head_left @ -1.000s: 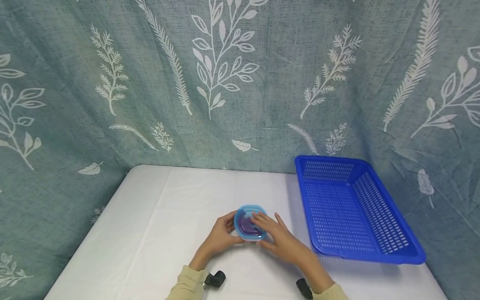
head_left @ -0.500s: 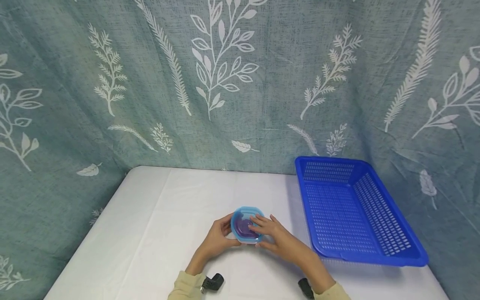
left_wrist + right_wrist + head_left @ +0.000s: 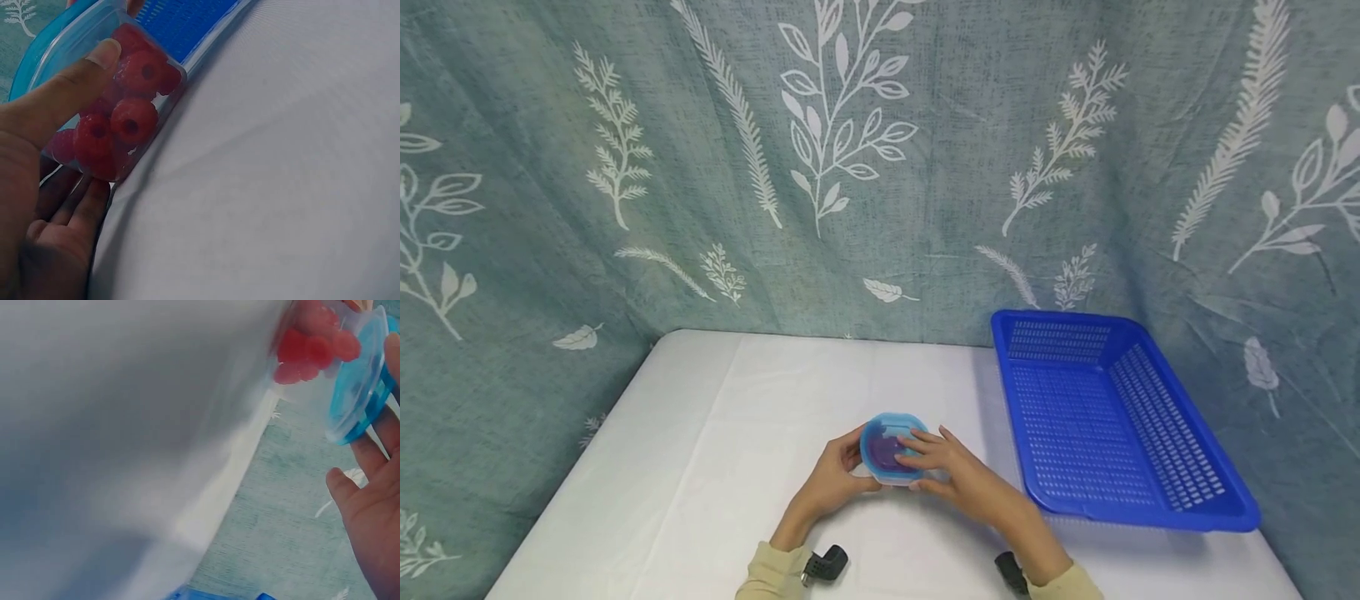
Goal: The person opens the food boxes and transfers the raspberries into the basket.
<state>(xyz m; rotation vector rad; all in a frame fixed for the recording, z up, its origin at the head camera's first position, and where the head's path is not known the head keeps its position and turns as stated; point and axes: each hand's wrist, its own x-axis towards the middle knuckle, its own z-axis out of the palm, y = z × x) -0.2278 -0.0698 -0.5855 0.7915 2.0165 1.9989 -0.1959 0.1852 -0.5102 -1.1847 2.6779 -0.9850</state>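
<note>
A small clear plastic food container with a light blue lid stands on the white table between both hands. Several raspberries show through its wall in the wrist views. My left hand grips the container from the left, thumb on the near side and fingers around the far side. From the right, my right hand rests its spread, fairly straight fingers on the lid, with the thumb near the front rim. In the right wrist view, the lid sits along the container's rim; whether it is fully snapped down I cannot tell.
A blue perforated plastic basket stands at the right of the table. Behind the table hangs a green leaf-patterned curtain. A black device is on the left wrist, and another black device on the right.
The container has shifted slightly left and toward me, the left hand moving with it. The right hand's fingers have stayed on the lid.
</note>
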